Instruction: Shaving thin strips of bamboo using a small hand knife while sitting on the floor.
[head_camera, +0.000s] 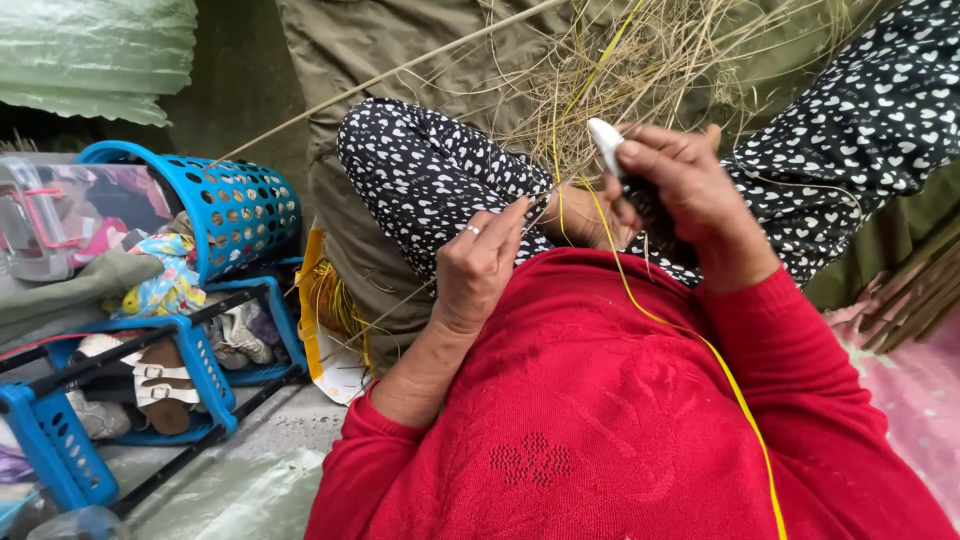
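Over dry straw (640, 80), right hand (690, 200) curled.

From my remote seat I see soft, even daylight with no single strong source; it seems to come from above and the right, where the pink cloth (915, 390) looks washed pale. Shadows are faint and diffuse, deepest in the dim gap at the top left behind the blue basket (235, 205). I find no hard glare, only a mild sheen on the green plastic sheet (95, 55). The red sweater (600, 420) is saturated yet keeps its knit texture. Focus holds sharp across the middle; the dry straw (640, 70) stays crisp. The wide lens bends lines and softens detail slightly toward the edges and corners.
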